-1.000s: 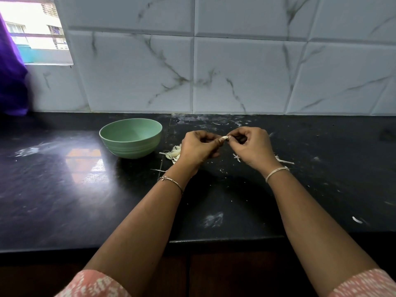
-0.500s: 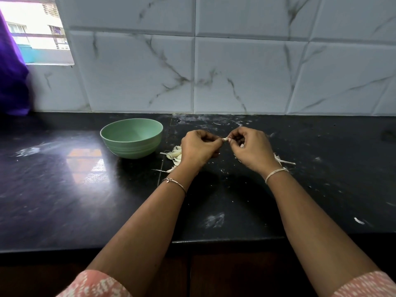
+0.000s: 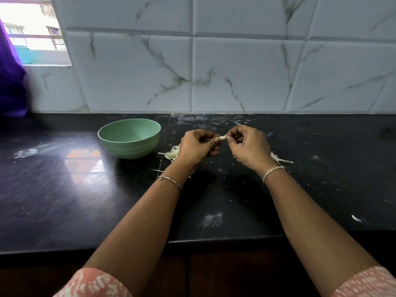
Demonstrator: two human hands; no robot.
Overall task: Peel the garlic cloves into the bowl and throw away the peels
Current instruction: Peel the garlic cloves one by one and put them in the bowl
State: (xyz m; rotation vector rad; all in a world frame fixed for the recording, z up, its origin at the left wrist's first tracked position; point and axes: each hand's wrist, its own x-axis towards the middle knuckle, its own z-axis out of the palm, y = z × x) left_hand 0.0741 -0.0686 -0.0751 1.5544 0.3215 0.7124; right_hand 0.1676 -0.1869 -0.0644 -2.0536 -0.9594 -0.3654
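While hovering just above a black counter (image 3: 64,189), pinching one pale garlic clove (image 3: 222,137) from both ends: gripped in the curled fingers of the left hand (image 3: 196,147), nipped between thumb and forefinger of the right hand (image 3: 249,146). Just left of the hands, a green bowl (image 3: 128,146); beside the wrists, scattered peels (image 3: 280,160).

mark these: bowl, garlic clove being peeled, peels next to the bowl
bowl (image 3: 131,149): head view, on the outer wall facing the camera.
garlic clove (image 3: 222,137): head view, on its exposed white middle.
peels (image 3: 173,154): head view, on the pale heap beside the bowl.
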